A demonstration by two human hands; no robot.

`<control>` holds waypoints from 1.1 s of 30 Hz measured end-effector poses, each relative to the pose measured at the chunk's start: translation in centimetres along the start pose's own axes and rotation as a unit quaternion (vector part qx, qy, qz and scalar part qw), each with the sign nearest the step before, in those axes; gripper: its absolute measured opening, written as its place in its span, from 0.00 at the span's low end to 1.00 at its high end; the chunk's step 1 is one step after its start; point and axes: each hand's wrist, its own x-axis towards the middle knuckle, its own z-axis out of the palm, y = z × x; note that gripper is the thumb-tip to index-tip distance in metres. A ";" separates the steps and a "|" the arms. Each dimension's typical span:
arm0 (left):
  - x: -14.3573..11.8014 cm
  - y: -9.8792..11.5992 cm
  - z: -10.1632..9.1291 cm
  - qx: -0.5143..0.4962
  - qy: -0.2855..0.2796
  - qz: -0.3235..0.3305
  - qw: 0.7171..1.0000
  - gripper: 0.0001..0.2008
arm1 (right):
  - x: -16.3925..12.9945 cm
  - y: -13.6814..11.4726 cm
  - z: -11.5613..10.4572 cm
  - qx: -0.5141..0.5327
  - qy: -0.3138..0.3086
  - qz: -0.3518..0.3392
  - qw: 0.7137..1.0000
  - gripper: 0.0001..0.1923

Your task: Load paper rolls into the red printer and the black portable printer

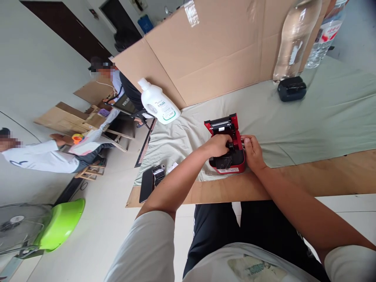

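A small red and black label printer (pixel 241 167) sits near the front edge of the table with its lid (pixel 221 121) raised; a roller runs across the lid. My left hand (pixel 219 145) reaches into the printer from the left, its fingers curled at the inner right side, and what they grip is hidden. At the printer's right wall my right hand (pixel 253 152) holds on with bent fingers, the thumb uppermost. Dark, shiny material (pixel 225 161) lies inside the front of the body. Left of my forearm are a roll of black film (pixel 159 172) and a black phone-like slab (pixel 147 185).
A white bottle (pixel 161 103) leans by the cardboard panel (pixel 217 51). At the back right stand a large clear bottle (pixel 296 39), a labelled water bottle (pixel 326 39) and a black device (pixel 291 89). Two people sit at the left, beyond the table; a fan (pixel 17 223) is near a green basin (pixel 66 223).
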 end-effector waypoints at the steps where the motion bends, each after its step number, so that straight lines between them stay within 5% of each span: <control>1: 0.1 0.0 0.3 -0.006 0.008 -0.006 1.000 0.16 | 0.0 0.1 0.0 -0.003 0.000 -0.001 1.000 0.26; 6: 0.2 0.0 1.3 -0.041 0.061 -0.019 0.997 0.10 | -0.1 -0.9 -0.6 -0.046 0.000 -0.047 0.998 0.25; 11: -0.7 0.0 1.7 -0.065 0.126 0.015 0.990 0.10 | -1.0 -3.1 -1.5 -0.108 -0.081 -0.247 0.960 0.29; 14: -1.4 -0.3 1.6 -0.117 0.228 0.069 0.964 0.13 | -1.6 -3.5 -1.5 -0.123 -0.135 -0.307 0.934 0.25; 19: -1.3 -2.0 0.5 -0.069 0.416 0.117 0.899 0.15 | -1.8 -3.2 -1.3 -0.145 -0.164 -0.278 0.935 0.21; 25: -2.7 -3.0 0.2 -0.045 0.385 0.075 0.919 0.31 | -2.1 -3.2 -1.2 -0.156 -0.136 -0.307 0.929 0.17; 33: -7.9 -1.9 5.7 -0.088 0.400 0.100 0.907 0.24 | -2.0 -3.5 -0.6 -0.183 -0.104 -0.280 0.937 0.25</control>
